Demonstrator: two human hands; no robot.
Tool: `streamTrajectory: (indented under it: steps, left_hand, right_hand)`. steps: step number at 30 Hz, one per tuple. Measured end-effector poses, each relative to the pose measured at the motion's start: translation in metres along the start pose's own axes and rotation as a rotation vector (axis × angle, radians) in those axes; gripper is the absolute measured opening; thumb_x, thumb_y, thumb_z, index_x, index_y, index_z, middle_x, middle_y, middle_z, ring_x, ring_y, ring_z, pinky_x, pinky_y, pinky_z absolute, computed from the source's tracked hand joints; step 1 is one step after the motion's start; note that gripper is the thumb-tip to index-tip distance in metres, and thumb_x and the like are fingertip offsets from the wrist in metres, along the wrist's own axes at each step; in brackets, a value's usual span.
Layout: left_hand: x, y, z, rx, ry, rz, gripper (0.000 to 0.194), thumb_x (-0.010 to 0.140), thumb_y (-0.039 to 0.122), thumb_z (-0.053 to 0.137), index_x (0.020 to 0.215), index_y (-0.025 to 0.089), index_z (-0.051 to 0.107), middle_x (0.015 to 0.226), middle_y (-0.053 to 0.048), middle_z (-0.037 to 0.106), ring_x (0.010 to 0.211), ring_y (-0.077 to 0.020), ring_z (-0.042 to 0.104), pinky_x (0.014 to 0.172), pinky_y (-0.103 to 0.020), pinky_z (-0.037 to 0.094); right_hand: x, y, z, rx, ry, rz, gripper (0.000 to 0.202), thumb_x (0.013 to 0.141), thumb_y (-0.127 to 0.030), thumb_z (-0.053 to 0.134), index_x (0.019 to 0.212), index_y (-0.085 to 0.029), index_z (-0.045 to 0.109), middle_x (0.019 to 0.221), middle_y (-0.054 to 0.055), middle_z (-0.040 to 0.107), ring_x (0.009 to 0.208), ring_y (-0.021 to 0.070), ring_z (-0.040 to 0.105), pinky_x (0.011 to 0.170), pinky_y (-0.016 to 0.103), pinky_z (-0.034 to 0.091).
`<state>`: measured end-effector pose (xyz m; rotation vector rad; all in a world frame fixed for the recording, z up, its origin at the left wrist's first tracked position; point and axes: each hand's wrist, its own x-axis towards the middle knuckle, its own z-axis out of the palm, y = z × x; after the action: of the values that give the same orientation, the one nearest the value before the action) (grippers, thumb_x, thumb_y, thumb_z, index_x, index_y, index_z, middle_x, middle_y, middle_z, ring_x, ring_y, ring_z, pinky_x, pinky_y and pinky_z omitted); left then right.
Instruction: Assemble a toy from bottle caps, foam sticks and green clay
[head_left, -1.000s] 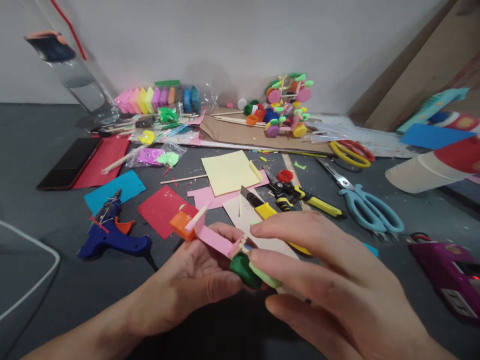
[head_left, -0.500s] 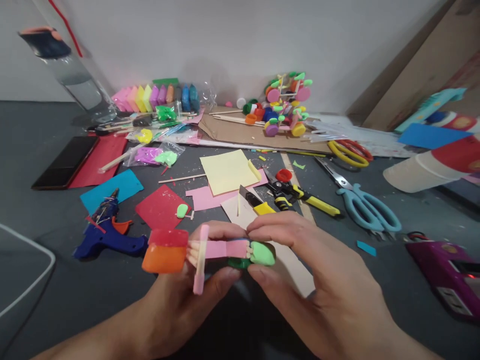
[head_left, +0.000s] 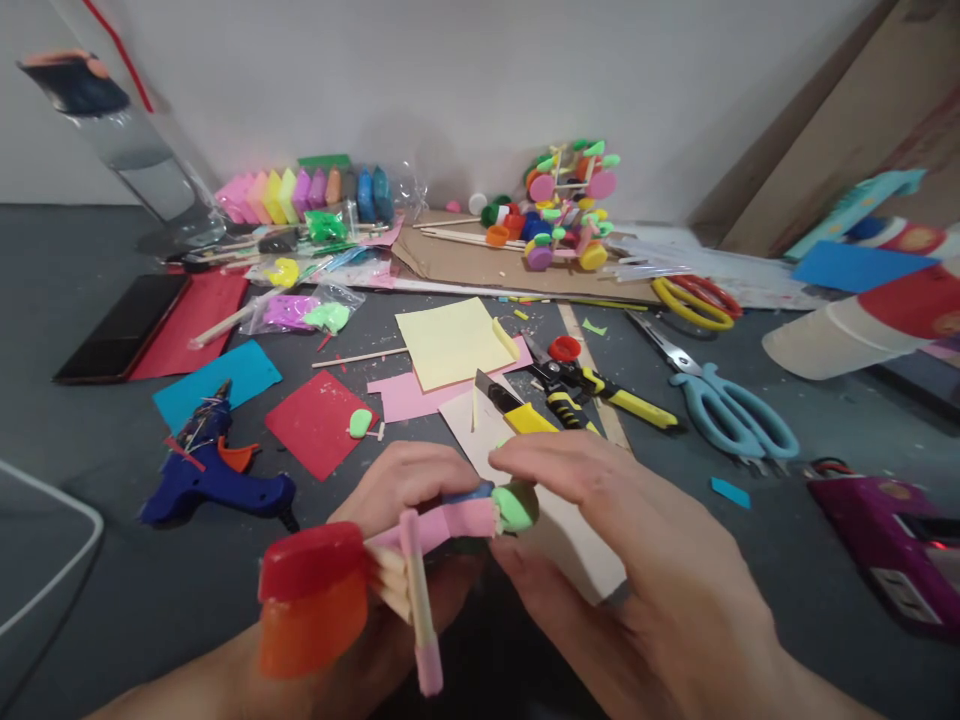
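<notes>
My left hand is wrapped round the middle of a small craft model made of sticks, pink paper and coloured pieces. A red and orange block forms its left end, and a stick with pink tips crosses it beside the block. At the right end is a light green piece. My right hand has its thumb and fingers around this green end, the fingertips at its upper and lower edges. The undersides of the model are hidden by my hands.
A blue glue gun lies left. A box cutter, yellow-black pliers, blue-handled scissors and a purple device lie to the right. Finished colourful models stand at the back near a bottle.
The model has tilted, its red and orange end now lower and nearer the camera, with more of the orange side and sticks showing. Both hands still hold it. The view has shifted slightly.
</notes>
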<state>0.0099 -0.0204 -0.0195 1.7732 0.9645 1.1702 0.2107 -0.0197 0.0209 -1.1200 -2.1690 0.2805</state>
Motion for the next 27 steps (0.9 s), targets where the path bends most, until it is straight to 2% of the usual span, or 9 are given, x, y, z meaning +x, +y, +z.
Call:
streamTrajectory:
  steps: [4,6,9,12,15,20,22,24,27]
  left_hand:
    - [0.000,0.006,0.004,-0.046,0.093,-0.054,0.033,0.083,0.006,0.073,0.108,0.026,0.062,0.121,-0.009,0.073,0.113,-0.0263,0.072,0.083,-0.032,0.061]
    - [-0.001,0.009,0.009,-0.129,0.107,-0.123,0.030,0.087,0.005,0.068,0.104,0.027,0.057,0.117,-0.005,0.075,0.104,-0.0206,0.074,0.079,-0.027,0.059]
    - [-0.003,0.010,0.013,-0.253,0.243,-0.234,0.027,0.091,0.006,0.062,0.099,0.028,0.049,0.111,0.001,0.072,0.080,-0.0140,0.075,0.069,-0.025,0.057]
    - [-0.002,0.010,0.011,-0.293,0.183,-0.283,0.021,0.095,0.016,0.063,0.106,0.028,0.049,0.095,0.002,0.070,0.075,-0.0131,0.071,0.067,-0.025,0.055]
    - [-0.001,0.010,0.008,-0.255,0.206,-0.341,0.029,0.096,0.018,0.061,0.122,0.028,0.051,0.077,0.004,0.067,0.073,-0.0121,0.065,0.069,-0.023,0.052]
    - [0.000,0.012,0.011,-0.374,0.178,-0.448,0.033,0.093,0.016,0.061,0.124,0.027,0.054,0.076,0.005,0.066,0.068,-0.0120,0.067,0.068,-0.024,0.055]
    - [0.000,0.012,0.013,-0.392,0.234,-0.451,0.034,0.093,0.014,0.061,0.123,0.027,0.057,0.088,0.002,0.069,0.068,-0.0111,0.068,0.067,-0.024,0.057]
    - [0.001,0.010,0.014,-0.417,0.245,-0.401,0.037,0.092,0.011,0.060,0.125,0.030,0.058,0.114,-0.003,0.068,0.073,-0.0104,0.070,0.067,-0.024,0.060]
    - [0.003,0.006,0.012,-0.426,0.202,-0.324,0.040,0.094,0.011,0.060,0.127,0.033,0.059,0.132,-0.004,0.060,0.077,-0.0103,0.073,0.069,-0.025,0.063]
  right_hand:
    - [0.004,0.014,-0.005,-0.126,0.029,0.048,0.023,0.103,-0.032,0.054,0.119,-0.018,0.061,0.111,0.006,0.074,0.103,0.0165,0.070,0.089,0.027,0.054]
    - [0.006,0.026,-0.006,-0.276,0.030,0.056,0.021,0.103,-0.031,0.052,0.114,-0.017,0.064,0.107,0.008,0.074,0.098,0.0207,0.071,0.084,0.032,0.053]
    - [0.006,0.044,-0.001,-0.630,-0.137,0.026,0.019,0.098,-0.033,0.057,0.095,-0.017,0.066,0.089,0.009,0.072,0.080,0.0288,0.069,0.066,0.038,0.048]
    - [0.003,0.057,0.007,-0.761,-0.270,-0.005,0.019,0.090,-0.026,0.065,0.074,-0.021,0.058,0.068,0.005,0.065,0.065,0.0279,0.065,0.056,0.036,0.040]
    - [0.000,0.063,0.013,-0.765,-0.286,-0.003,0.017,0.086,-0.016,0.063,0.072,-0.022,0.056,0.065,0.004,0.064,0.062,0.0270,0.065,0.056,0.035,0.038]
    - [-0.001,0.063,0.010,-0.748,-0.256,-0.018,0.020,0.089,-0.014,0.053,0.072,-0.024,0.052,0.064,0.003,0.060,0.058,0.0250,0.063,0.054,0.034,0.038]
    - [0.002,0.058,0.004,-0.690,-0.211,0.001,0.020,0.095,-0.020,0.048,0.076,-0.024,0.050,0.064,0.002,0.058,0.054,0.0228,0.060,0.050,0.033,0.037]
    - [0.006,0.050,-0.004,-0.567,-0.141,0.042,0.020,0.101,-0.027,0.043,0.084,-0.024,0.051,0.067,0.001,0.059,0.053,0.0202,0.060,0.046,0.031,0.038]
    - [0.007,0.036,-0.017,-0.317,-0.163,0.031,0.019,0.106,-0.038,0.042,0.101,-0.027,0.056,0.085,0.000,0.068,0.068,0.0168,0.068,0.053,0.025,0.049]
